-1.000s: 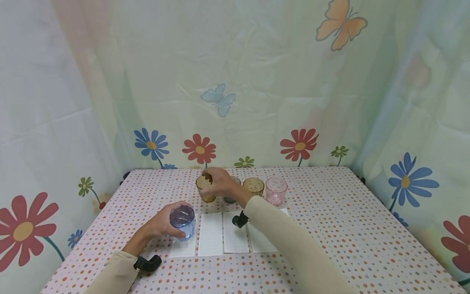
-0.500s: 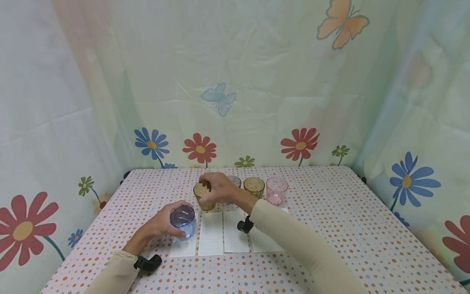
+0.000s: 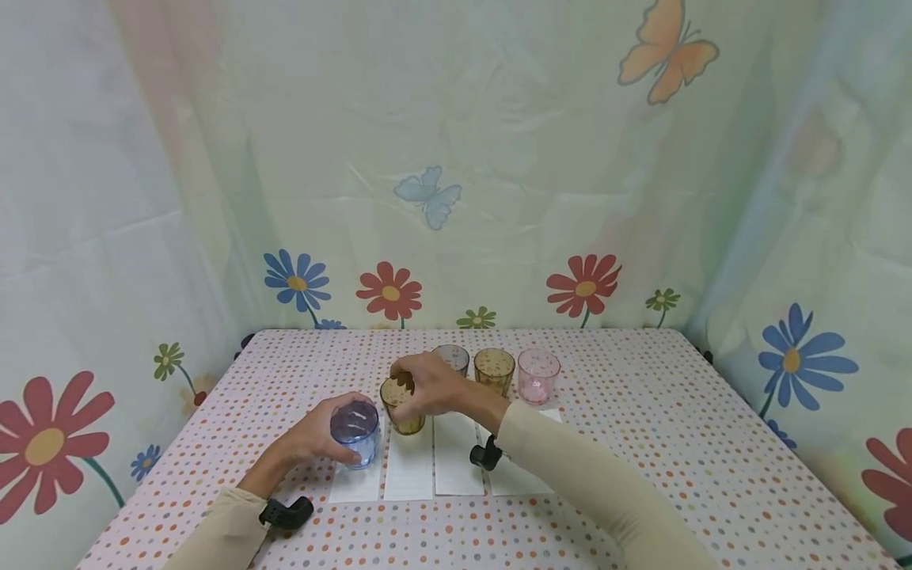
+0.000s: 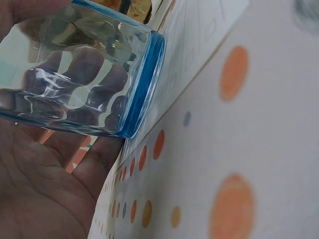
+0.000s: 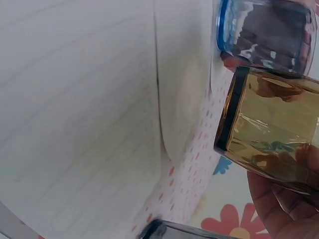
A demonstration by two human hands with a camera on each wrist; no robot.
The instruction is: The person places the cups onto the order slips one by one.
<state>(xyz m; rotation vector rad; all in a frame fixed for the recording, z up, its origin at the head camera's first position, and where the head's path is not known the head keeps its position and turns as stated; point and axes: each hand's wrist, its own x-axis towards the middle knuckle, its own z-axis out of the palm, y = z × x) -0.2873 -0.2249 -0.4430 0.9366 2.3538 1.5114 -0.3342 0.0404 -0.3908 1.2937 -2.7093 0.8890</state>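
Note:
A blue glass tumbler [image 3: 362,447] stands on the leftmost sheet of paper [image 3: 355,484]. My left hand [image 3: 317,434] grips it from the left, fingers and thumb curved round its sides; the left wrist view shows the tumbler [image 4: 79,74] against the palm. My right hand [image 3: 431,385] holds an amber glass tumbler [image 3: 402,412] by its sides, at the far end of the second sheet [image 3: 409,471]. In the right wrist view, the amber tumbler [image 5: 279,124] has its base above the table surface, with fingers [image 5: 269,199] round it.
Behind stand a grey tumbler [image 3: 453,358], another amber tumbler [image 3: 495,368] and a pink tumbler [image 3: 537,378] in a row. Two more paper sheets [image 3: 457,467] lie to the right. Dotted cloth covers the table [image 3: 627,427]; a flowered curtain [image 3: 492,222] hangs behind.
My right hand has brought the amber tumbler from the back row toward me, to the far end of the second sheet. My left hand and the blue tumbler have stayed in place.

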